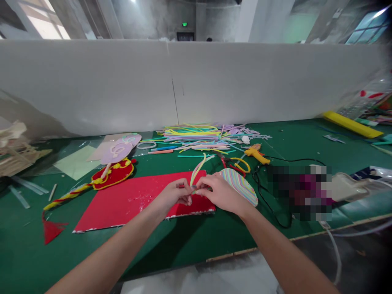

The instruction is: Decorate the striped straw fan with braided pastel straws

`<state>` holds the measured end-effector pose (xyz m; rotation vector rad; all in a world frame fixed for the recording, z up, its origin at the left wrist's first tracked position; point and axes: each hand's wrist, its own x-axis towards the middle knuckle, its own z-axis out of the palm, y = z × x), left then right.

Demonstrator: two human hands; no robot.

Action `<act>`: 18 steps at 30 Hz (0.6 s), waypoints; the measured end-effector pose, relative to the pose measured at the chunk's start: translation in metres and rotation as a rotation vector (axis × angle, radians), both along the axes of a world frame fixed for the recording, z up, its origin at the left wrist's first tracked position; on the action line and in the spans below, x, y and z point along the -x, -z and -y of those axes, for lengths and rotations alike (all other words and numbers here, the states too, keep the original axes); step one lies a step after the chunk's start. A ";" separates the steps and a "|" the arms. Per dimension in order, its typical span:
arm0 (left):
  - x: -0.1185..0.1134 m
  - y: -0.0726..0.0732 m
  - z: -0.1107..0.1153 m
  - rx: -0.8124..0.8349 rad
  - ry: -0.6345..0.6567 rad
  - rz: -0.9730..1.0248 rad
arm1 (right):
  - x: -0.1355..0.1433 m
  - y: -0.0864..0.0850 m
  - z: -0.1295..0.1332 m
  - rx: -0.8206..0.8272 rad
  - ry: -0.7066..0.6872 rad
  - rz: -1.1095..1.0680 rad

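– Left hand [181,192]: what is its state?

– Fingertips pinched together on the lower ends of the strips [198,168]. The right hand [217,188] pinches at the same place, so the two sets of fingertips all but meet.

– Where are the strips located?

– Above the board [122,204], toward its right end, rising from between the fingers. A pale yellow strip and paler ones show; the exact count cannot be told.

– Which step is in hand?

– By judgement, working the strip ends together by finger. The fingers hide the join; whether the ends are twisted, tied or merely aligned cannot be told.

– What does the next move call for?

– Probably a firm hold by one hand while the other adjusts its pinch, the free ends kept from spreading.

– Which items lie near?

– The striped pad [240,188] beside the right hand; scissors [243,164] and glue gun [256,154] beyond it; a pile [192,136] farther back on the table [24,253].
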<state>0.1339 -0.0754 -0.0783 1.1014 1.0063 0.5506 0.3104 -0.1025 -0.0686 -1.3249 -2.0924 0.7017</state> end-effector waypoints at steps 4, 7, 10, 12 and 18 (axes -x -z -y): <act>-0.002 0.002 0.007 -0.188 -0.004 -0.080 | -0.003 0.007 -0.004 0.085 -0.031 -0.067; -0.001 0.000 0.012 -0.314 0.034 -0.176 | -0.005 0.011 -0.007 0.150 -0.075 -0.111; 0.001 -0.002 0.016 -0.475 0.058 -0.285 | -0.005 0.012 -0.008 0.158 -0.098 -0.120; 0.000 -0.002 0.018 -0.500 0.037 -0.305 | -0.004 0.011 -0.007 0.142 -0.103 -0.122; -0.004 0.000 0.016 -0.067 -0.037 -0.156 | -0.001 0.005 -0.001 0.069 -0.063 -0.079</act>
